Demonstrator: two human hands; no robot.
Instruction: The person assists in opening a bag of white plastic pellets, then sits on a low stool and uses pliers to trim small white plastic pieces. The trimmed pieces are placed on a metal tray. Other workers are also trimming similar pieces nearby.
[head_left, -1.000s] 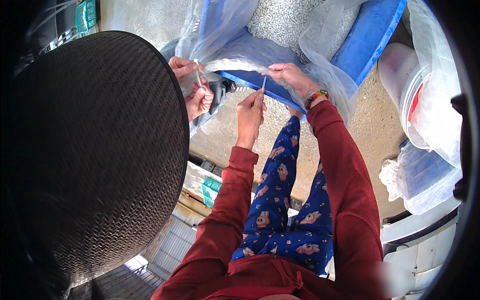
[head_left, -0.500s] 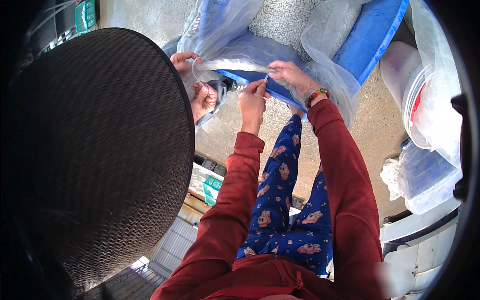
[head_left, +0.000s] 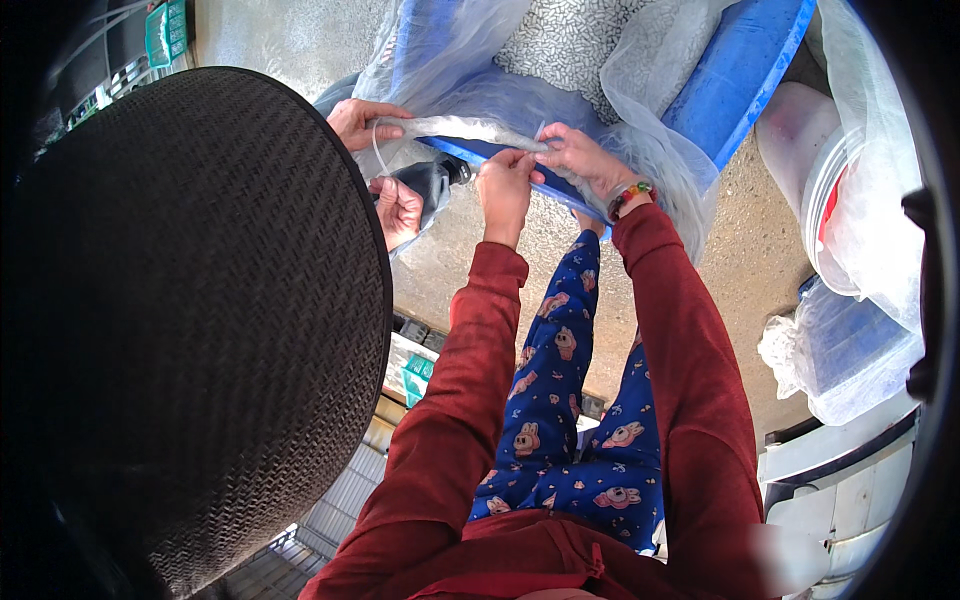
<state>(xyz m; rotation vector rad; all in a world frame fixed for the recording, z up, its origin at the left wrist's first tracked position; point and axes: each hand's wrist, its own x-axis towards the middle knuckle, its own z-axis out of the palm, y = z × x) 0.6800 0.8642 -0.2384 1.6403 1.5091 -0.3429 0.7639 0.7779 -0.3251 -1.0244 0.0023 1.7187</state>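
pinching the gathered edge of a clear plastic bag, my left hand and right hand sit close together, fingers pressed tight on the twisted plastic. the bag lies far ahead over a blue bin holding grey pellets. at the left, a co-worker's hand grips the same edge beside a dark woven hat.

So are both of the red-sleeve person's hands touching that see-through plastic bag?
Touching. The head view shows the left hand and right hand both pinching the gathered edge of the clear plastic bag, with no gap visible.
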